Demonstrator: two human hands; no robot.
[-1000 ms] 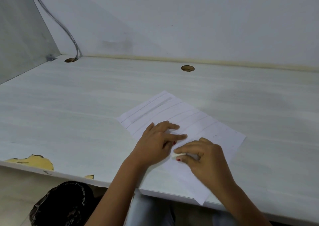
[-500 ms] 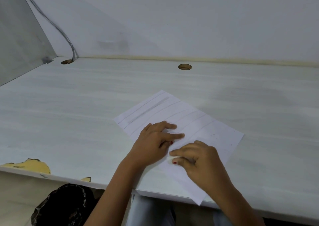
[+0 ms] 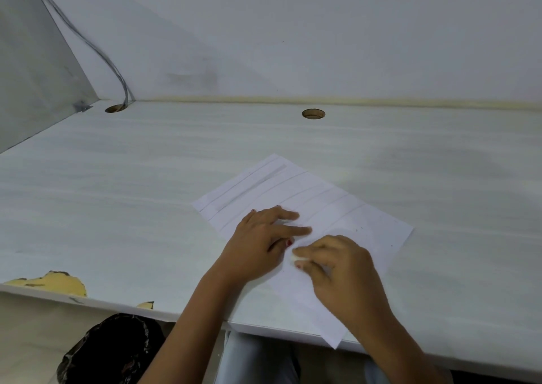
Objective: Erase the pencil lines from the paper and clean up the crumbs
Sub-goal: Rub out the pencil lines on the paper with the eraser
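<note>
Paper (image 3: 325, 201) lies askew on the white desk (image 3: 117, 193), just right of the middle of the frame. One corner points toward the upper middle of the frame, and the lowest corner hangs a little over the near edge at the lower right. Grey pencil lines (image 3: 252, 187) cross the upper part of the sheet in slanting rows; the broadest, smudged one sits near its upper left edge.

My left hand (image 3: 258, 243) rests flat on the sheet's left side at the centre of the frame, fingers stretched out toward the right and pressing the paper down. My right hand (image 3: 343, 269) is just right of it and slightly lower, fingertips curled in and pinching a small white eraser (image 3: 297, 257), which is down on the sheet. The two hands are almost touching at the fingertips.

A few tiny dark specks (image 3: 357, 230) dot the right part of the sheet; I cannot tell whether they are crumbs.

At the upper middle, a round hole (image 3: 313, 114) is cut in the desktop. A second hole (image 3: 115, 108) at the upper left takes a grey cable (image 3: 96, 49) that runs down the wall. At the lower left the desk's edge is chipped, showing yellow (image 3: 55, 281).
</note>
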